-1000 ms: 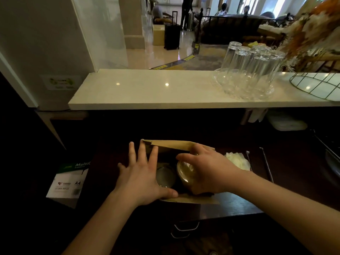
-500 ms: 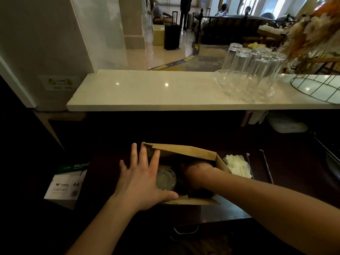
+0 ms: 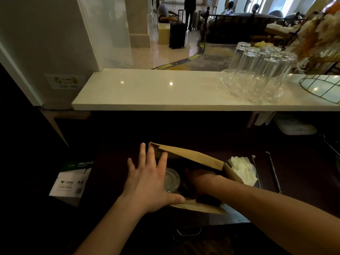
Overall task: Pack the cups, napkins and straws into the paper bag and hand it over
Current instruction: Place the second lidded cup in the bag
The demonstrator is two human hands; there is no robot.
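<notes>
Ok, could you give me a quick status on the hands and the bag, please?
Left hand flat on paper bag mouth. Right hand deep inside, grip unseen. One lidded cup in. Napkins, straws outside.

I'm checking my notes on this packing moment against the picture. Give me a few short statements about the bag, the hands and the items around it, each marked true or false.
1. The right hand reaches down inside the paper bag. True.
2. The left hand grips a straw. False: it rests spread and open on the bag's left edge.
3. The napkins are already in the bag. False: they lie on the dark counter to its right.
4. A cup lid shows inside the bag. True.
5. The glasses on the white ledge stand upside down. True.
</notes>
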